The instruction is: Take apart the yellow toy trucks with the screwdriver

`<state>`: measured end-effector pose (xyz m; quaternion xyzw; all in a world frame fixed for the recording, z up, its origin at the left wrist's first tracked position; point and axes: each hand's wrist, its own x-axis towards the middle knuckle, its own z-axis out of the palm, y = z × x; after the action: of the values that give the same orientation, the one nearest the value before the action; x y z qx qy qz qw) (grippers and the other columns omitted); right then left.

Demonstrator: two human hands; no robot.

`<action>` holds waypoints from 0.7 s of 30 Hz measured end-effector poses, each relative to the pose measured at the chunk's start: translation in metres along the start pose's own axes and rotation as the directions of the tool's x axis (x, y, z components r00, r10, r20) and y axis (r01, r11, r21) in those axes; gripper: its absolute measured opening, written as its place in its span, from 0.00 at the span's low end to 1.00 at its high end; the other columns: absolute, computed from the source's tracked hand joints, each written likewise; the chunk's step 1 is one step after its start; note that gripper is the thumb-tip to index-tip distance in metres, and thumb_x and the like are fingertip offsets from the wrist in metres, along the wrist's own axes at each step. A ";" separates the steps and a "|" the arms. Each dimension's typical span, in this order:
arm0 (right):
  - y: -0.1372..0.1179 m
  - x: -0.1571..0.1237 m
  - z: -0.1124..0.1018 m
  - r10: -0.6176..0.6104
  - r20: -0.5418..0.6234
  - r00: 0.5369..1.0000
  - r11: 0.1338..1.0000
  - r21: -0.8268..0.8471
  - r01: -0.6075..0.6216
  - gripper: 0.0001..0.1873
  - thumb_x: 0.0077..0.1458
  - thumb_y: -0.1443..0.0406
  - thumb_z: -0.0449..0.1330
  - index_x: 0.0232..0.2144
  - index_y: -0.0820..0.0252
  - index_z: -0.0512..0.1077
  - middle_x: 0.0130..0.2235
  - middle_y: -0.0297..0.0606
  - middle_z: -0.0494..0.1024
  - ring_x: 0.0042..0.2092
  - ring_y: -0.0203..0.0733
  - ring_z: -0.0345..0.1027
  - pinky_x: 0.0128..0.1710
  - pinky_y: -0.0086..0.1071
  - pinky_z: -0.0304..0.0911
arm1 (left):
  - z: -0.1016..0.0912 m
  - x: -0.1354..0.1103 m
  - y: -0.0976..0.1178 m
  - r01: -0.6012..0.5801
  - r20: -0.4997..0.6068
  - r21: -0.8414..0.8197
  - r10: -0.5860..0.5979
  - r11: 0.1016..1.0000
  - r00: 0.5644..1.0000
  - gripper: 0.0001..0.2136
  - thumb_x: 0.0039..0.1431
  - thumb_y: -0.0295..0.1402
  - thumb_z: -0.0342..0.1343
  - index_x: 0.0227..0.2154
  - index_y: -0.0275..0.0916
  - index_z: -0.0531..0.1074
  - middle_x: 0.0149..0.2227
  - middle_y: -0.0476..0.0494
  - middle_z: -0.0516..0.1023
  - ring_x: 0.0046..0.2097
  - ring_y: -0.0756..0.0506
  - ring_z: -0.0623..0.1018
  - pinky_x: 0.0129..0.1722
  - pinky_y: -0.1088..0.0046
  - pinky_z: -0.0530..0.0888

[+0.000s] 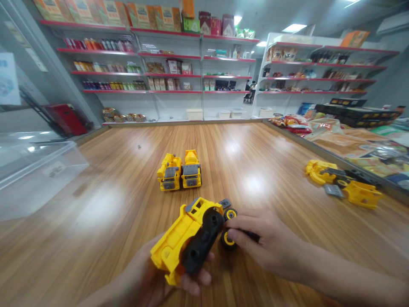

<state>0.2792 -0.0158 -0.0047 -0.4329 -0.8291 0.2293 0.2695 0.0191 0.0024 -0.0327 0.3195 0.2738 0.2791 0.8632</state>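
Hands both loaded: my left hand (150, 281) cradles yellow plastic toy truck (179, 241), black underside showing, long axis 7-to-1 o'clock; my right hand (271, 247) pinches small black-and-yellow wheel (228, 239) touching truck's 3 o'clock side.

One yellow toy truck (174, 245), black chassis: resting tipped sideways in the left hand (150, 281), underside facing right. One wheel pair (228, 240), black with yellow hubs: sitting against the chassis, being pinched by the right hand (268, 247).
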 end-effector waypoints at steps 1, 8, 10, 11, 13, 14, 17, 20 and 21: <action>-0.002 -0.001 0.001 -0.005 -0.002 1.000 1.000 0.012 0.005 0.12 0.67 0.65 0.51 0.37 0.61 0.74 0.32 0.36 0.74 0.34 0.37 0.66 0.35 0.31 0.60 | 0.001 0.000 0.000 0.013 -0.004 -0.002 -0.013 1.000 1.000 0.15 0.65 0.34 0.51 0.46 0.33 0.78 0.43 0.30 0.84 0.38 0.36 0.85 0.36 0.66 0.81; -0.023 -0.006 -0.007 -0.086 -0.036 0.996 0.992 0.084 0.089 0.14 0.63 0.71 0.49 0.46 0.62 0.72 0.36 0.41 0.74 0.37 0.41 0.69 0.39 0.34 0.65 | -0.006 0.004 -0.003 0.023 0.013 -0.041 -0.022 0.999 1.000 0.17 0.67 0.33 0.47 0.45 0.28 0.78 0.42 0.28 0.83 0.37 0.35 0.85 0.35 0.67 0.80; -0.026 -0.007 -0.007 -0.116 -0.042 0.992 0.990 0.080 0.119 0.19 0.62 0.72 0.48 0.52 0.61 0.70 0.41 0.43 0.73 0.43 0.42 0.69 0.43 0.35 0.67 | -0.009 0.004 -0.002 0.044 0.039 -0.101 -0.041 0.994 0.998 0.19 0.67 0.36 0.47 0.46 0.29 0.78 0.41 0.28 0.83 0.37 0.36 0.85 0.35 0.67 0.80; -0.026 -0.008 -0.006 -0.118 -0.035 0.992 0.989 0.080 0.121 0.20 0.62 0.73 0.49 0.54 0.60 0.68 0.44 0.44 0.72 0.45 0.42 0.69 0.45 0.35 0.67 | -0.010 0.003 -0.002 0.056 0.053 -0.134 -0.049 0.989 0.997 0.20 0.68 0.39 0.46 0.47 0.29 0.78 0.41 0.28 0.83 0.37 0.36 0.85 0.34 0.68 0.80; -0.024 -0.009 -0.002 -0.098 -0.043 0.994 0.991 0.086 0.101 0.22 0.61 0.73 0.52 0.56 0.59 0.65 0.46 0.43 0.73 0.47 0.41 0.69 0.47 0.35 0.68 | -0.011 0.003 0.000 0.063 0.080 -0.195 -0.048 0.979 0.996 0.25 0.66 0.46 0.46 0.49 0.29 0.76 0.41 0.27 0.83 0.38 0.35 0.84 0.35 0.67 0.80; -0.022 -0.009 0.000 -0.078 -0.072 0.994 0.992 0.092 0.084 0.22 0.60 0.73 0.54 0.56 0.58 0.65 0.45 0.42 0.74 0.45 0.40 0.70 0.46 0.33 0.68 | -0.012 0.003 0.001 0.061 0.091 -0.215 -0.043 0.975 0.995 0.26 0.65 0.48 0.47 0.50 0.29 0.76 0.42 0.27 0.82 0.39 0.35 0.84 0.35 0.67 0.80; -0.017 -0.010 0.005 -0.015 -0.191 0.981 0.994 0.103 0.036 0.17 0.57 0.72 0.59 0.49 0.56 0.66 0.38 0.35 0.76 0.36 0.37 0.71 0.37 0.30 0.70 | -0.013 0.003 0.003 0.050 0.093 -0.240 -0.029 0.970 0.995 0.24 0.66 0.46 0.47 0.52 0.30 0.74 0.44 0.25 0.82 0.38 0.37 0.84 0.34 0.67 0.80; -0.015 -0.008 0.004 -0.054 -0.242 0.969 0.990 0.112 0.084 0.16 0.58 0.75 0.57 0.47 0.58 0.69 0.42 0.38 0.75 0.42 0.39 0.72 0.43 0.31 0.70 | -0.013 0.006 0.004 0.051 0.053 -0.239 -0.040 0.970 0.998 0.23 0.67 0.43 0.44 0.52 0.30 0.74 0.46 0.24 0.81 0.32 0.41 0.83 0.28 0.70 0.79; -0.015 -0.007 0.003 -0.079 -0.253 0.964 0.987 0.115 0.111 0.18 0.58 0.76 0.55 0.49 0.59 0.70 0.45 0.40 0.74 0.46 0.40 0.71 0.46 0.32 0.69 | -0.013 0.006 0.004 0.045 0.037 -0.236 -0.037 0.971 0.999 0.24 0.68 0.43 0.43 0.51 0.29 0.74 0.45 0.24 0.81 0.29 0.43 0.82 0.25 0.71 0.78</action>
<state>0.2714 -0.0298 0.0003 -0.3997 -0.7924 0.2128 0.4088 0.0135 0.0144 -0.0398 0.2130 0.2313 0.2866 0.9050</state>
